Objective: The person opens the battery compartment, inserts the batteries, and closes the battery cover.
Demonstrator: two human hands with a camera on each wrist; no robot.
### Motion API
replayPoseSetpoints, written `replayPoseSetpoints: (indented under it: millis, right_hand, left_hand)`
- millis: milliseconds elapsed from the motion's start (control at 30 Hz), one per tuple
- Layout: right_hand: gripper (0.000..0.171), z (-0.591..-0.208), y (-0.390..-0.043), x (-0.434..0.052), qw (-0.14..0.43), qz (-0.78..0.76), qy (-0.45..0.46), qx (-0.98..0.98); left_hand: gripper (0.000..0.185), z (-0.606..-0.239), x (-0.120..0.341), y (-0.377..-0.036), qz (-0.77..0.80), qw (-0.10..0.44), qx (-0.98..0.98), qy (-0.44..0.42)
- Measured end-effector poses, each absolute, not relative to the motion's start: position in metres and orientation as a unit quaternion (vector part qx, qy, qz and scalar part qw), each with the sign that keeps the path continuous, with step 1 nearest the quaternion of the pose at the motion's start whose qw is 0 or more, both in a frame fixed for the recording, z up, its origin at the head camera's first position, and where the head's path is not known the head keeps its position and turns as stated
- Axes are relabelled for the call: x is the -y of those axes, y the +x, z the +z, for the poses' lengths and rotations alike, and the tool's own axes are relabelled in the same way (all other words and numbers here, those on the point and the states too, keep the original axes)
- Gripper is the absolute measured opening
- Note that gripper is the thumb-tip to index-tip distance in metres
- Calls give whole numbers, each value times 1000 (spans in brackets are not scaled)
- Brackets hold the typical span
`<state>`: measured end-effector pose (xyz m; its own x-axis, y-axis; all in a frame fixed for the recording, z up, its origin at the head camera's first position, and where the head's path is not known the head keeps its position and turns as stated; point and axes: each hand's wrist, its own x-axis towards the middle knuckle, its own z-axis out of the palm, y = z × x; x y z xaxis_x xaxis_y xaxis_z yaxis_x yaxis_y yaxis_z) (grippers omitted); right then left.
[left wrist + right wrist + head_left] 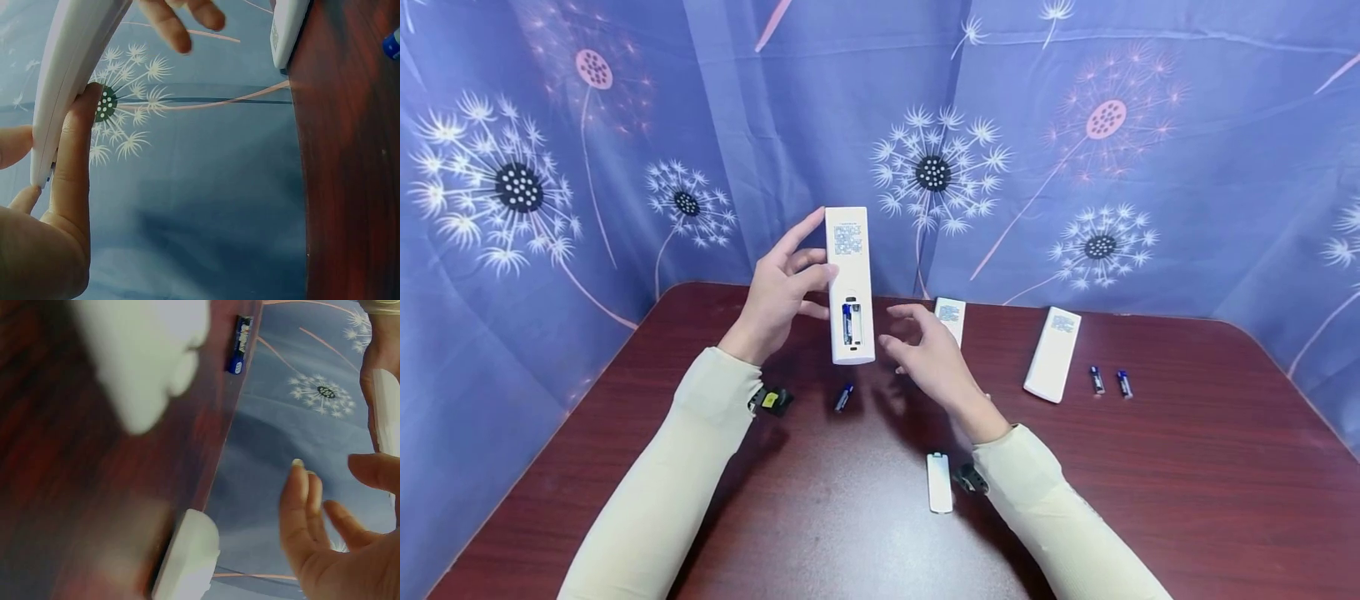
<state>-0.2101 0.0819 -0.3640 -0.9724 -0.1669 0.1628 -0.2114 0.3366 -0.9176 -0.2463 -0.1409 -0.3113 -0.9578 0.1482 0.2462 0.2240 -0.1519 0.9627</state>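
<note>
My left hand [775, 292] grips a white remote control [852, 279] upright above the table, its back towards me. The battery compartment in its lower half is uncovered. One blue AAA-size battery [847, 323] lies in the left slot; the right slot shows bare. Fingers and thumb hold the remote by its left side, seen edge-on in the left wrist view. Just right of the remote's lower end hovers my right hand [931, 357], fingers loosely bent and nothing between them. Below the remote a loose battery [844, 398] lies on the table.
A white battery cover [939, 483] lies near my right wrist. Behind the right hand, a second remote [951, 312] is partly hidden. Farther right lie a third remote [1052, 356] and two batteries [1097, 381]. A patterned blue curtain [820, 100] hangs behind the table [820, 517].
</note>
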Motion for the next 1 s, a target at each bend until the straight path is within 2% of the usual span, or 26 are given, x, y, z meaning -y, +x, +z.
replayPoseSetpoints:
  millis: [200, 400, 767, 867, 1000]
  right_hand:
    - [46, -364, -205, -74, -11, 526, 89, 846]
    - [48, -367, -200, -61, -34, 462, 99, 880]
    - [36, -371, -193, -48, -152, 396, 154, 893]
    - [26, -372, -194, -44, -153, 361, 171, 904]
    - [23, -384, -202, -39, -119, 300, 192, 927]
  left_hand:
    - [74, -309, 141, -244, -754, 25, 640, -143]
    - [74, -309, 141, -246, -751, 28, 644, -145]
    - [73, -307, 143, -249, -759, 37, 634, -143]
    - [73, -307, 144, -249, -756, 35, 638, -143]
    - [73, -307, 145, -247, -751, 33, 644, -141]
